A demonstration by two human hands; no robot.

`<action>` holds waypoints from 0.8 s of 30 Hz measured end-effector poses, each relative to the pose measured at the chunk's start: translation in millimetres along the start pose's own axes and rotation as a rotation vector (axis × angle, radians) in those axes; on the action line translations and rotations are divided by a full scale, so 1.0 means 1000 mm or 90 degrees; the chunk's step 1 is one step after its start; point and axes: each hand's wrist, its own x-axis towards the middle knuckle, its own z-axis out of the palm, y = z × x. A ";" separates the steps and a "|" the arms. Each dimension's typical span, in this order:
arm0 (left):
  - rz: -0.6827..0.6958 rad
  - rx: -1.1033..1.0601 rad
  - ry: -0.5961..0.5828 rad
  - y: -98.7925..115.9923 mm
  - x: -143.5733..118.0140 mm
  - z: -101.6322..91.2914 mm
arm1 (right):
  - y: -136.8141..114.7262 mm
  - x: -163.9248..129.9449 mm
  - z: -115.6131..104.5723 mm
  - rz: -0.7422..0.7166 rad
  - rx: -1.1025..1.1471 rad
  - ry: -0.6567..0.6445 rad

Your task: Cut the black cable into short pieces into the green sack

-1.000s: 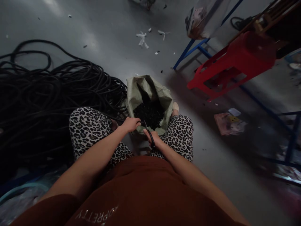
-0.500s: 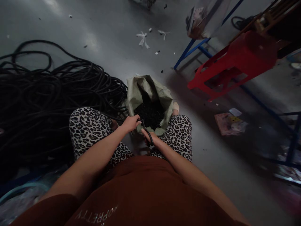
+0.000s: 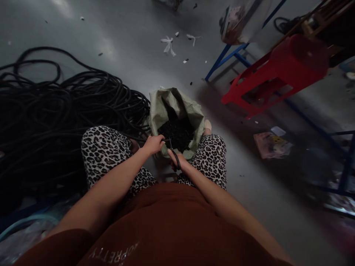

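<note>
Grey concrete floor (image 3: 116, 44), dim and littered with small scraps, fills the head camera's downward view. I sit with my knees apart in leopard-print trousers, and an open woven sack (image 3: 177, 105) stands between them, so whatever falls from my hands lands inside. It is partly full of small black pieces (image 3: 177, 133).

A large tangle of black hose (image 3: 55, 111) lies on the floor to my left, close enough that one strand reaches across my left knee to my hands. My left hand (image 3: 153, 144) is curled closed around the end of that strand, holding it at the sack's near rim.

My right hand (image 3: 179, 160) is wrapped around dark-handled scissors (image 3: 173, 151), whose blades point up toward the strand; I cannot tell whether the blades are apart. Both forearms stretch forward from my rust-red shirt, converging at the sack's mouth.

A red plastic stool (image 3: 280, 70) lies tipped against blue metal frames (image 3: 222, 59) to the right.
</note>
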 end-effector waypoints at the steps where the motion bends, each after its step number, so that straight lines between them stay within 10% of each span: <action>1: 0.001 0.001 0.002 -0.001 0.000 0.001 | 0.001 0.001 0.000 0.002 -0.010 0.001; 24: 0.061 0.021 -0.021 0.006 -0.004 0.000 | -0.007 -0.004 0.002 0.018 0.040 -0.014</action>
